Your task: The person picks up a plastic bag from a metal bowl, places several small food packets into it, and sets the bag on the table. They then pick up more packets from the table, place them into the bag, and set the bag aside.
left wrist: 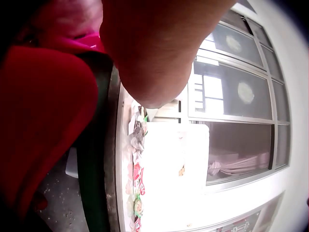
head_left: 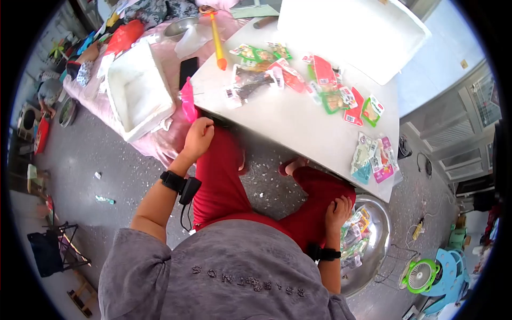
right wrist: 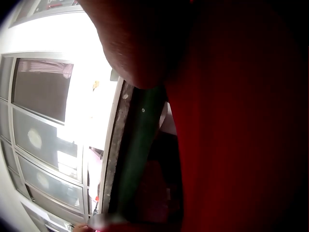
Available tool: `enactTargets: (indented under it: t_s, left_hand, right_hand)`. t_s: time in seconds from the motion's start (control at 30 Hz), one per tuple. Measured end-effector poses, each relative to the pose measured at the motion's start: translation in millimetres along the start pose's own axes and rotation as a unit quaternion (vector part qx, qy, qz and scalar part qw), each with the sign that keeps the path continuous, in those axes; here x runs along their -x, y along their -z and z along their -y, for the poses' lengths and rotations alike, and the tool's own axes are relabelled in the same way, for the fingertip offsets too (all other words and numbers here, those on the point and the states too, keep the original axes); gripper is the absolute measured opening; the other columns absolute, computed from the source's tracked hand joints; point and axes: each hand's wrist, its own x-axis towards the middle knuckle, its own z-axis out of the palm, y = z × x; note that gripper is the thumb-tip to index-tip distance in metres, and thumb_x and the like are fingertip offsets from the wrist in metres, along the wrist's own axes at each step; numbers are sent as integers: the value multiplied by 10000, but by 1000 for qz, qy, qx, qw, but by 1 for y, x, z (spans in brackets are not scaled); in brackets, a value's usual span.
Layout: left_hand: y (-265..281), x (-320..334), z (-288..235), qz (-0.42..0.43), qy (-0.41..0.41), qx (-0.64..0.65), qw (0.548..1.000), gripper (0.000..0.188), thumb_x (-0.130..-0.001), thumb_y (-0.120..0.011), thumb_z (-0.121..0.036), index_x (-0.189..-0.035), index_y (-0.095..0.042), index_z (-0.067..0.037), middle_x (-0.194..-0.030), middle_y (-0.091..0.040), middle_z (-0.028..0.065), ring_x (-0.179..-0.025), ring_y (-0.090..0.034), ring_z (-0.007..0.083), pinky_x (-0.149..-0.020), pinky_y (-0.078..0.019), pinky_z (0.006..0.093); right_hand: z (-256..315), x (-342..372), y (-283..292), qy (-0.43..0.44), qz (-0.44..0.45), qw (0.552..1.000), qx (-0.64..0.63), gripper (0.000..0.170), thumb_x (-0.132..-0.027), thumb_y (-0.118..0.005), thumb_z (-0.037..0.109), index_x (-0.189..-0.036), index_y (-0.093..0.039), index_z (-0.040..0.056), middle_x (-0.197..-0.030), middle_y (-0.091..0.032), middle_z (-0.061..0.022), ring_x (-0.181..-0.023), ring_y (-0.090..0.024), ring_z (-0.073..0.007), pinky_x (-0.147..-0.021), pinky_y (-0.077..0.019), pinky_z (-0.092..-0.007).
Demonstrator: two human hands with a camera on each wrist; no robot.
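Note:
In the head view the left hand (head_left: 199, 137) rests at the left knee by the table's near corner, its fingers loosely bent, holding nothing. A bright pink bag (head_left: 188, 101) hangs at the table edge just beyond it. On the right thigh lies the right hand (head_left: 338, 212), fingers loosely spread and holding nothing. Each wrist view shows part of a hand close up, the left (left wrist: 152, 53) and the right (right wrist: 137, 48), with fingers mostly hidden. Snack packets (head_left: 250, 85) lie scattered over the white table (head_left: 277, 120), with more (head_left: 381, 159) near its right corner.
A metal basin (head_left: 377, 234) holding packets stands on the floor right of the right leg. A foam box (head_left: 136, 90) sits on the pink-covered surface at left. On the table stand a large white foam box (head_left: 352, 37) and a yellow-handled tool (head_left: 217, 42).

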Motion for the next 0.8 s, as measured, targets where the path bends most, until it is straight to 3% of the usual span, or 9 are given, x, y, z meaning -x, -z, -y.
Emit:
enactTargets:
  t_s: [0.07, 0.1, 0.17, 0.23, 0.33, 0.43, 0.53, 0.73, 0.8]
  left_hand:
    - [25, -14, 23, -124, -86, -152, 977, 156, -693, -521, -61, -844, -516, -23, -870, -523, 132, -825, -494, 309, -728, -410, 362]
    - [41, -22, 37, -125, -60, -178, 974, 232, -692, -539, -75, -915, -503, -19, -970, -502, 164, -924, -465, 328, -809, -381, 376]
    - [70, -38, 73, -216, -87, -271, 934, 280, -674, -534, -118, -936, -524, -20, -974, -503, 189, -938, -458, 340, -828, -362, 400]
    - [96, -50, 109, -239, -21, -362, 901, 360, -670, -538, -144, -1010, -506, -31, -1020, -489, 201, -976, -445, 341, -846, -355, 396]
    - [128, -59, 153, -176, 152, -354, 906, 405, -708, -490, -175, -1092, -468, -51, -1074, -477, 173, -1020, -429, 337, -864, -349, 394]
    - [142, -61, 187, -80, 240, -367, 895, 429, -726, -449, -211, -1126, -446, -56, -1073, -488, 168, -1023, -442, 324, -874, -345, 380]
    - [144, -65, 193, 13, 275, -330, 903, 433, -727, -426, -228, -1131, -451, -73, -1044, -514, 168, -1007, -467, 298, -880, -345, 364]
    - [148, -70, 178, 63, 265, -327, 905, 286, -734, -415, -220, -943, -535, -67, -970, -550, 150, -877, -522, 327, -758, -411, 393]
    - [145, -67, 174, 12, 240, -332, 912, 237, -747, -404, -202, -879, -535, -56, -932, -553, 161, -830, -522, 348, -718, -414, 409]
  right_hand:
    - [1, -1, 1, 7, 4, 1000, 1, 141, -656, -545, 98, -789, -536, 53, -947, -539, -110, -990, -452, -320, -840, -322, -423]
    - [2, -2, 2, 10, 5, 1000, 0, 140, -657, -543, 97, -789, -536, 52, -947, -539, -109, -991, -451, -321, -839, -323, -424]
    - [3, -1, 1, 5, 2, 1000, 7, 136, -660, -538, 95, -789, -537, 51, -951, -540, -106, -998, -447, -319, -839, -322, -424]
    - [3, -2, 0, 2, 9, 1000, 8, 135, -661, -537, 95, -789, -539, 51, -953, -540, -105, -1001, -445, -318, -839, -322, -425]
    - [2, -2, 0, 2, 13, 1000, 9, 135, -661, -538, 97, -788, -541, 51, -956, -540, -102, -1005, -444, -316, -837, -321, -427]
    - [0, -2, -2, 6, 10, 1000, 12, 136, -661, -540, 100, -788, -543, 52, -957, -540, -100, -1008, -444, -313, -834, -322, -430]
    - [1, -2, -2, 3, 13, 1000, 22, 135, -661, -540, 101, -788, -545, 53, -956, -540, -98, -1009, -444, -312, -832, -322, -433]
    - [5, -6, -3, 12, 13, 1000, 14, 133, -659, -541, 99, -785, -543, 54, -953, -540, -94, -1004, -445, -309, -832, -318, -435]
    - [7, -6, -1, 12, 12, 1000, 14, 134, -658, -541, 98, -785, -543, 54, -953, -540, -94, -1003, -446, -309, -833, -317, -434]
